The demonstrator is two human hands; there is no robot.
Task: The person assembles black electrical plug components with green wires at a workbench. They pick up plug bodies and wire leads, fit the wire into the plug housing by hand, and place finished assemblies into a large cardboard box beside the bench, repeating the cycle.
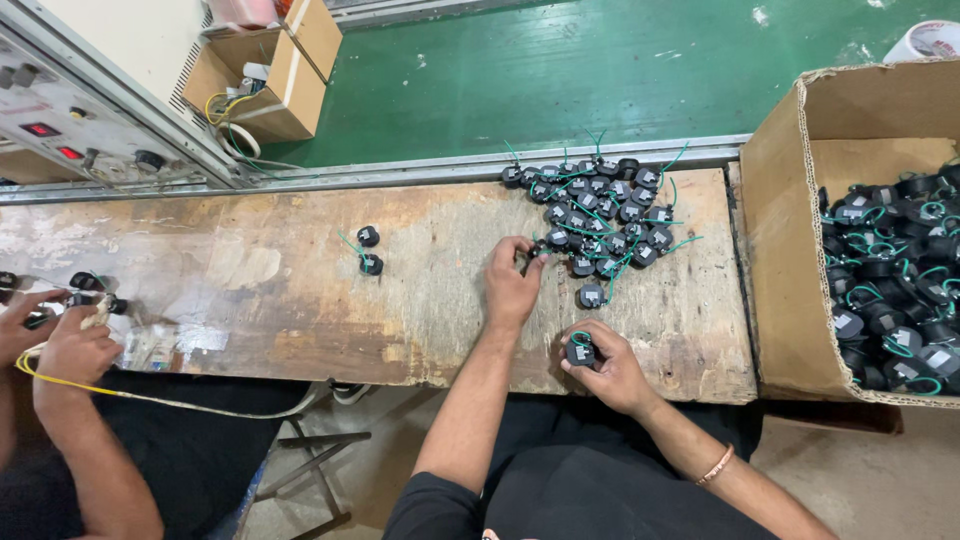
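my right hand (pixel 605 368) is clamped round one black coil part (pixel 580 352) near the table (pixel 300 300) edge, left hand (pixel 512 285) pinching another at the pile (pixel 600 215), so I'd lift gently since those green leads probably snag.

A worn wooden workbench (pixel 300 300) runs left to right, its top scuffed and stained with pale patches. Toward its right end lies a heap of small black round components with green wire leads (pixel 600 215), spread loosely from the far edge toward the middle. 1 component (pixel 591 295) sits just apart from the heap on the near side. 2 more components (pixel 369 250) lie together near the bench's middle, well apart from the heap. At the far left, a few similar black parts (pixel 92 288) rest on the wood.
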